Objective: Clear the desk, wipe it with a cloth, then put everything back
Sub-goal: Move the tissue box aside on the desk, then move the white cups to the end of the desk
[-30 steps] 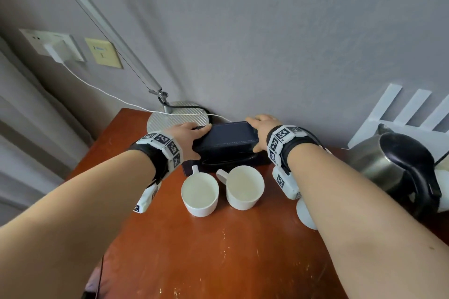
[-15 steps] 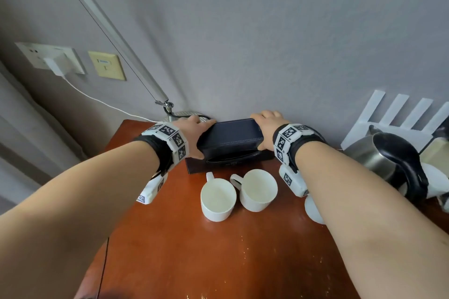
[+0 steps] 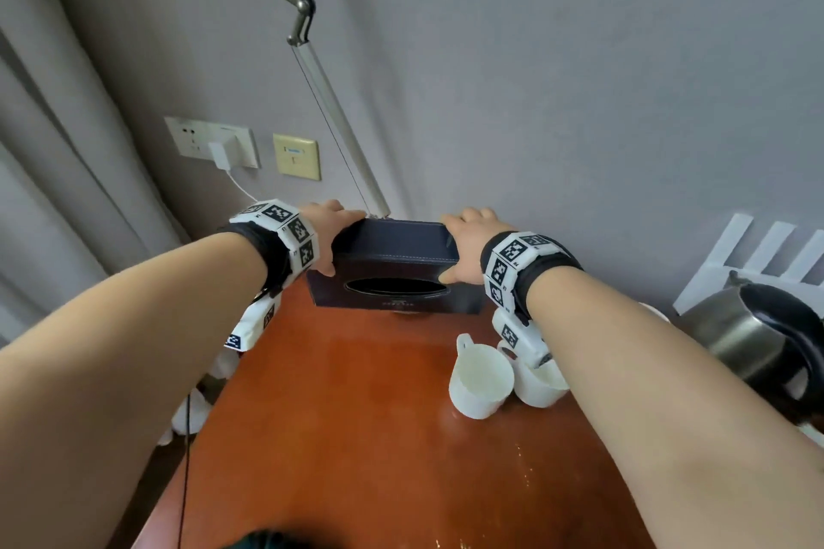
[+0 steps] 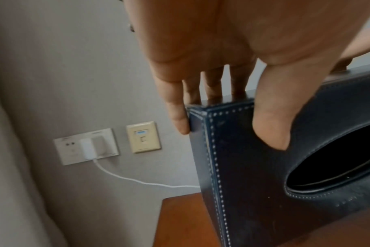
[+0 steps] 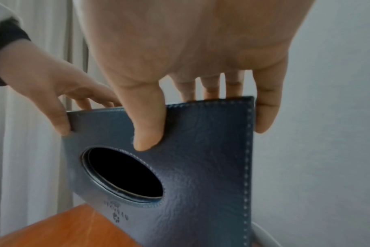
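Observation:
A dark navy leather tissue box [image 3: 397, 276] with an oval opening hangs above the back of the red-brown desk [image 3: 356, 437], its opening side turned toward me. My left hand [image 3: 332, 227] grips its left end, thumb on the opening face and fingers behind. My right hand [image 3: 468, 236] grips the right end the same way. The left wrist view shows the left hand [image 4: 222, 75] on the box [image 4: 254, 183]. The right wrist view shows the right hand [image 5: 201, 75] on the box [image 5: 201, 167]. Two white cups [image 3: 479, 379] [image 3: 537, 383] stand on the desk under my right forearm.
A steel kettle with a black handle [image 3: 758, 334] stands at the right. A lamp arm [image 3: 330, 103] rises behind the box. Wall sockets [image 3: 214, 143] with a white plug and cable sit at the left, beside a curtain [image 3: 53, 147]. White slats [image 3: 758, 254] lean against the wall.
Both hands have lifted the tissue box off the desk and tipped it so that its oval opening faces me. My view has swung up and left.

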